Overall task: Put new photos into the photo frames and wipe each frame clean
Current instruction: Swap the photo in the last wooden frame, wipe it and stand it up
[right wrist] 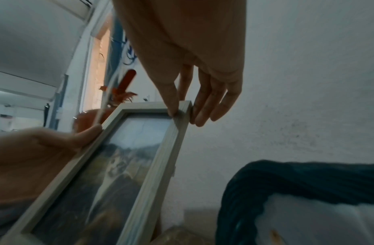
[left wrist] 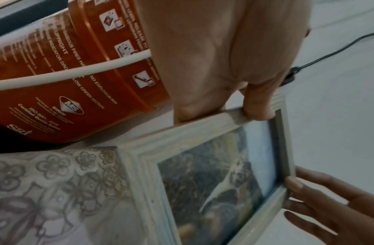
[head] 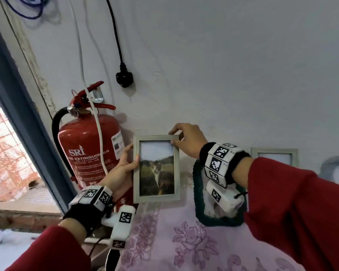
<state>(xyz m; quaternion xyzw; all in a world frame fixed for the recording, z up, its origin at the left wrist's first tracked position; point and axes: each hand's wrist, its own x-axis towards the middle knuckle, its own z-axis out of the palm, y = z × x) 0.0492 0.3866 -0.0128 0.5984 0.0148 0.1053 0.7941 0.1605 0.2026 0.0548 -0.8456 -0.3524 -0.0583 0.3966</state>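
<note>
Wood-look frame (head: 156, 168) w/ cat photo (head: 157, 174), prob.

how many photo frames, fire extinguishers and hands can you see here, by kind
photo frames: 3, the pale frame with the cat photo, a dark green frame, a pale frame at the wall
fire extinguisher: 1
hands: 2, left hand, right hand
total: 6

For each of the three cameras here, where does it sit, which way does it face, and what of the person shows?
Head: worn on the head, facing forward and down at the wall; both hands hold the photo frame, red sleeves show.
Left wrist: along the left hand toward the frame's edge, fire extinguisher beside it.
Right wrist: along the right hand, whose grip pinches the frame's top corner.
Shared: all views show the frame with the cat photo.
</note>
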